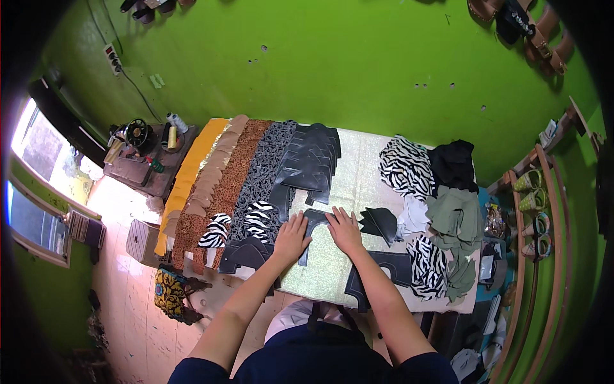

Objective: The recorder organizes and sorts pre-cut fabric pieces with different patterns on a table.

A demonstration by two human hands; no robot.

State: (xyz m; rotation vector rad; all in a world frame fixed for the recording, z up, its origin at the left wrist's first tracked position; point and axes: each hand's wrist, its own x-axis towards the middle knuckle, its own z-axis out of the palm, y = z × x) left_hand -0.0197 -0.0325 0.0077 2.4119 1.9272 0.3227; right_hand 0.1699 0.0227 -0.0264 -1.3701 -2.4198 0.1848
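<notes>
A black cut piece of leather-like material (314, 219) lies flat on the pale glittery sheet (358, 153) that covers the table. My left hand (292, 238) rests on the left side of this piece, fingers stretched out. On its right side lies my right hand (346, 232), flat with fingers spread. Just right of that hand is a small stack of pointed black pieces (378, 224). Overlapping black pieces (310, 160) are laid in a column beyond my hands. Near my left forearm are more black pieces (246, 254); a curved black piece (380, 272) sits beside my right forearm.
Yellow (198, 160), leopard-print (233, 173) and grey patterned strips (262, 166) cover the table's left. Zebra-print (406, 163) and olive scraps (454, 214) pile at right. A sewing machine (136, 133) stands far left; a wooden rack with sandals (531, 201) lines the right wall.
</notes>
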